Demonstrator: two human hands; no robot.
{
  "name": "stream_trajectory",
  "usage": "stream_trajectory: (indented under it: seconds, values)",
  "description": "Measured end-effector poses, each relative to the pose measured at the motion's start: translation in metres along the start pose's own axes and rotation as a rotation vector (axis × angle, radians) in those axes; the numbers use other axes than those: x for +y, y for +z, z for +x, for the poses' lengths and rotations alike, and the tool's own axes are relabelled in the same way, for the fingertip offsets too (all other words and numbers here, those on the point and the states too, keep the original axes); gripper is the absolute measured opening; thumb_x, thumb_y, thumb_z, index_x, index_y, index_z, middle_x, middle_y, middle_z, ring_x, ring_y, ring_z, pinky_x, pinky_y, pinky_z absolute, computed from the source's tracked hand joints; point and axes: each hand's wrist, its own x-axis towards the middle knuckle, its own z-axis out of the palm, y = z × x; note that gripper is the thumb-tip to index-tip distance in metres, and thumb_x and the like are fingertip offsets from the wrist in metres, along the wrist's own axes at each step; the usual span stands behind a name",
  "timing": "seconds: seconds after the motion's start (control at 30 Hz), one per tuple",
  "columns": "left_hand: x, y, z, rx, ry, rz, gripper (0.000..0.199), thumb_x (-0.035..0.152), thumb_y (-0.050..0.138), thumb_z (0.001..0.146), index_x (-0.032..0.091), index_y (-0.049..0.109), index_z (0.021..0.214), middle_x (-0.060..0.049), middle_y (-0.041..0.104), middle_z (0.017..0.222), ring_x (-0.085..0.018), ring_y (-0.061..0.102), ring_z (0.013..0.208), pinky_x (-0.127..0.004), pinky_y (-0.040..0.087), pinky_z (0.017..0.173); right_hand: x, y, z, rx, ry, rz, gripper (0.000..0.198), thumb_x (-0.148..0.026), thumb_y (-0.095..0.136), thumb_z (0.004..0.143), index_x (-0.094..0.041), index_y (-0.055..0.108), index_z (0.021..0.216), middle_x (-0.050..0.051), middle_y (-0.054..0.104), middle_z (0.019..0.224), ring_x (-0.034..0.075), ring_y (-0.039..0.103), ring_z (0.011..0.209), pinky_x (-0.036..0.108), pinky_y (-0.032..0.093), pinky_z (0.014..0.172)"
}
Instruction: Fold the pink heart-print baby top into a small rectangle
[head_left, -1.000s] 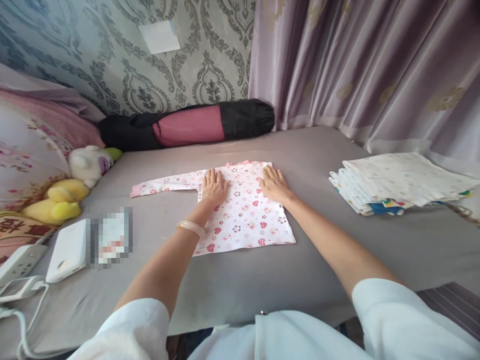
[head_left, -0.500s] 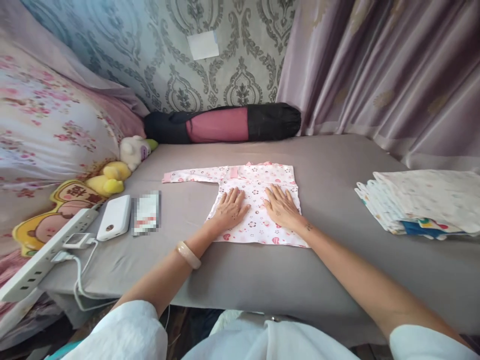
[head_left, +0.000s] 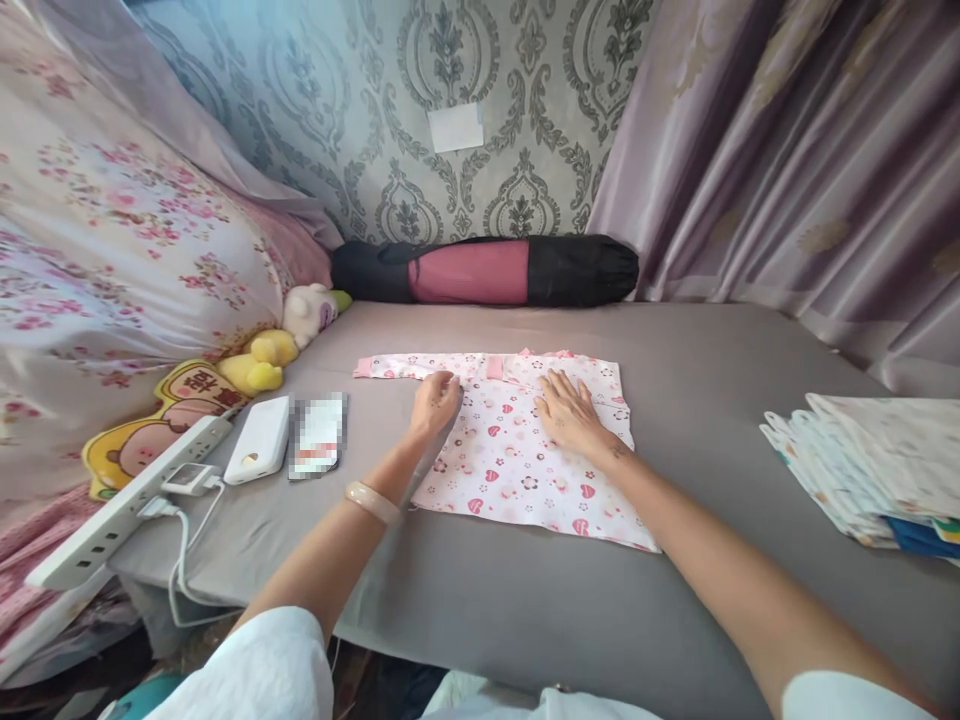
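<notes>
Baby top [head_left: 525, 460], white with small pink hearts and flowers, lies spread flat on the grey mattress [head_left: 712, 400], and both hands rest on it. The left hand [head_left: 433, 402] sits at the garment's left shoulder, where the one outstretched sleeve [head_left: 397, 367] begins; its fingers look curled against the cloth there, though whether they actually pinch the fabric cannot be told from this angle. The right hand [head_left: 571, 412] lies palm down with fingers spread on the top's upper middle, holding nothing and simply pressing the fabric flat. As for progress, the top's right side appears already turned in, since no sleeve shows there and that edge runs straight, while the left sleeve is not yet folded and the body is still at full length, so most of the folding seems left to do. To the right of the top, well apart, sits a stack of folded cloths [head_left: 862, 460]. Beyond the top, against the wall, lies a black and pink roll bag [head_left: 487, 272]. To its left are a white power bank [head_left: 259, 452], a power strip [head_left: 127, 505] and plush toys [head_left: 285, 340].
</notes>
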Motion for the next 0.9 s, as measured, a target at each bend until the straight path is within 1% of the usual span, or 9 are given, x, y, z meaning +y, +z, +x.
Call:
stream_trajectory:
  seconds: [0.07, 0.13, 0.27, 0.43, 0.6, 0.73, 0.9]
  values:
    - [-0.008, -0.005, 0.013, 0.075, -0.093, -0.013, 0.033, 0.031, 0.047, 0.094, 0.013, 0.064, 0.115, -0.013, 0.067, 0.118, -0.022, 0.063, 0.109, -0.033, 0.048, 0.097, -0.005, 0.004, 0.018, -0.025, 0.028, 0.015, 0.061, -0.036, 0.019, 0.101, -0.008, 0.028, 0.155, 0.012, 0.02, 0.162, 0.025, 0.013, 0.15, 0.051, 0.009, 0.122]
    - [-0.017, -0.011, 0.025, 0.124, -0.15, -0.011, 0.035, 0.029, 0.047, 0.092, 0.011, 0.062, 0.118, -0.014, 0.066, 0.12, -0.022, 0.063, 0.107, -0.033, 0.048, 0.096, -0.009, 0.008, 0.033, -0.04, 0.042, 0.023, 0.062, -0.039, 0.019, 0.102, -0.009, 0.026, 0.156, 0.01, 0.018, 0.163, 0.025, 0.012, 0.151, 0.05, 0.009, 0.122]
    - [-0.036, -0.017, 0.046, 0.199, -0.196, 0.041, 0.038, 0.027, 0.047, 0.09, 0.01, 0.06, 0.121, -0.017, 0.062, 0.124, -0.024, 0.061, 0.111, -0.034, 0.046, 0.098, -0.015, 0.012, 0.054, -0.037, 0.042, 0.028, 0.062, -0.04, 0.017, 0.102, -0.01, 0.025, 0.156, 0.008, 0.013, 0.164, 0.024, 0.011, 0.151, 0.051, 0.008, 0.122]
    - [-0.055, -0.018, 0.065, 0.269, -0.255, 0.123, 0.037, 0.028, 0.047, 0.088, 0.011, 0.061, 0.118, -0.018, 0.06, 0.123, -0.028, 0.054, 0.122, -0.038, 0.042, 0.104, -0.021, 0.018, 0.066, -0.021, 0.044, 0.023, 0.063, -0.041, 0.015, 0.103, -0.008, 0.025, 0.156, 0.01, 0.016, 0.163, 0.022, 0.011, 0.151, 0.051, 0.01, 0.122]
    - [-0.064, -0.022, 0.071, 0.305, -0.308, 0.143, 0.035, 0.026, 0.048, 0.085, 0.014, 0.058, 0.117, -0.019, 0.058, 0.126, -0.03, 0.051, 0.126, -0.042, 0.042, 0.105, -0.019, 0.023, 0.07, -0.03, 0.043, 0.0, 0.064, -0.041, 0.015, 0.102, -0.008, 0.026, 0.155, 0.012, 0.017, 0.163, 0.022, 0.012, 0.15, 0.051, 0.01, 0.121]
    - [-0.065, -0.03, 0.069, 0.338, -0.392, 0.132, 0.034, 0.026, 0.049, 0.085, 0.015, 0.056, 0.117, -0.02, 0.054, 0.13, -0.034, 0.048, 0.128, -0.046, 0.044, 0.101, -0.018, 0.024, 0.073, -0.035, 0.056, -0.007, 0.064, -0.039, 0.017, 0.101, -0.006, 0.025, 0.155, 0.013, 0.017, 0.163, 0.023, 0.012, 0.15, 0.052, 0.011, 0.121]
    - [-0.066, -0.042, 0.07, 0.394, -0.524, 0.082, 0.042, 0.027, 0.053, 0.085, 0.01, 0.05, 0.123, -0.026, 0.047, 0.136, -0.039, 0.045, 0.131, -0.05, 0.041, 0.104, -0.028, 0.024, 0.077, -0.042, 0.076, 0.004, 0.061, -0.034, 0.017, 0.101, -0.006, 0.028, 0.154, 0.013, 0.017, 0.163, 0.024, 0.011, 0.151, 0.052, 0.014, 0.121]
